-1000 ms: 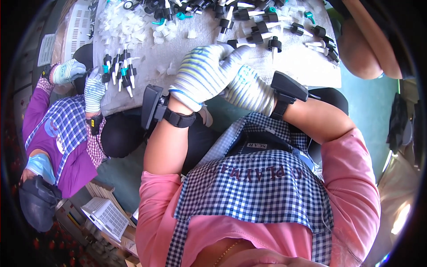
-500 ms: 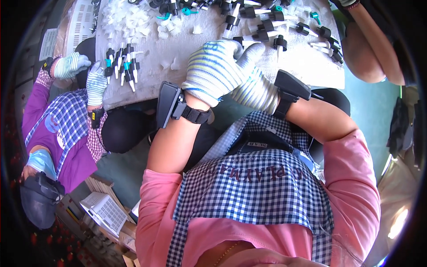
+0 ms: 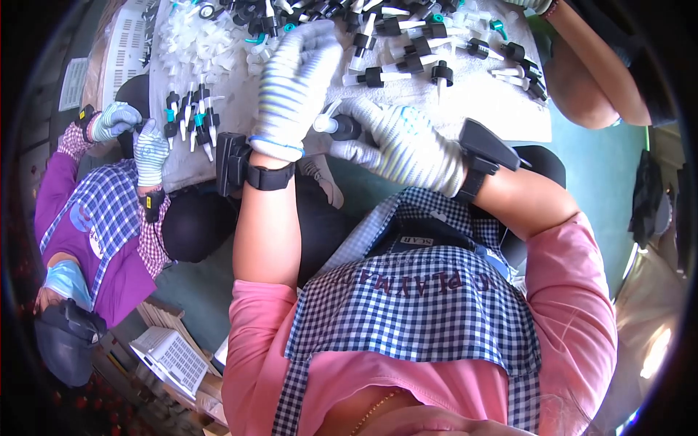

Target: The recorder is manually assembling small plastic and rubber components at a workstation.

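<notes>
In striped knit gloves, both my hands are over the near edge of the table. My right hand [image 3: 407, 142] grips a black-and-white pump dispenser head [image 3: 345, 128] between thumb and fingers, its white end toward the left. My left hand [image 3: 294, 91] is raised away from it, fingers stretched toward the pile, slightly blurred, with nothing seen in it. Beyond it lie many black pump heads with white stems [image 3: 418, 49], a few with teal parts. A heap of clear plastic caps [image 3: 200, 47] is at the far left of the tabletop.
A co-worker in a purple top [image 3: 123, 283] sits at the left, gloved hands at the table edge near a small group of pump heads [image 3: 193, 112]. Another person's arm [image 3: 603, 62] reaches in at the far right. A white crate [image 3: 174, 360] stands on the lower left.
My hands were together at the table edge. Now the left has parted upward and left, and the pump head shows in my right hand.
</notes>
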Action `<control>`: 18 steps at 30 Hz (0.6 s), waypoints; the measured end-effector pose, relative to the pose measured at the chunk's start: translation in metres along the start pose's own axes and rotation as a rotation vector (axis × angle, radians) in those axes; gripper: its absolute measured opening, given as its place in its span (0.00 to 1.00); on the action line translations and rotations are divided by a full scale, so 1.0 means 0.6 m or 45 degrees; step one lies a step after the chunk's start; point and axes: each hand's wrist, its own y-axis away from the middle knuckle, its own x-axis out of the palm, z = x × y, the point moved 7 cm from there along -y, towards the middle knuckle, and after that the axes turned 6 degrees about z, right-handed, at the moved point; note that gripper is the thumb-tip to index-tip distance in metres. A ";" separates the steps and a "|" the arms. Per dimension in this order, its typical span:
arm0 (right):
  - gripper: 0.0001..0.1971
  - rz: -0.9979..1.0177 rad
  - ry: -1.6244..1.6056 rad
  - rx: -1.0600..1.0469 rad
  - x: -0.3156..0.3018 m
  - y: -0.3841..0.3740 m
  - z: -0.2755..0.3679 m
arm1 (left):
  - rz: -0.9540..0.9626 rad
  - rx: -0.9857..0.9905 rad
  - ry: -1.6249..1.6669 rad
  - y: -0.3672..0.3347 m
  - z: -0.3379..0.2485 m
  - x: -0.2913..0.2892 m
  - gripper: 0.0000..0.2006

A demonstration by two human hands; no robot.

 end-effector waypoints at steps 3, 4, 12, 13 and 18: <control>0.26 -0.049 0.037 0.041 -0.038 0.019 0.010 | 0.196 0.124 -0.466 -0.003 0.003 0.037 0.29; 0.26 -0.055 0.037 0.053 -0.050 0.024 0.012 | 0.201 0.127 -0.464 -0.006 0.006 0.044 0.29; 0.24 -0.452 -0.023 0.238 -0.176 0.072 -0.020 | 0.208 0.209 -0.691 -0.015 -0.007 0.093 0.42; 0.23 -0.469 0.252 0.278 -0.196 0.074 -0.032 | 0.198 0.229 -0.793 -0.011 -0.011 0.098 0.42; 0.18 -0.676 0.640 0.307 -0.254 0.090 -0.039 | 0.157 0.216 -0.977 -0.013 -0.006 0.107 0.44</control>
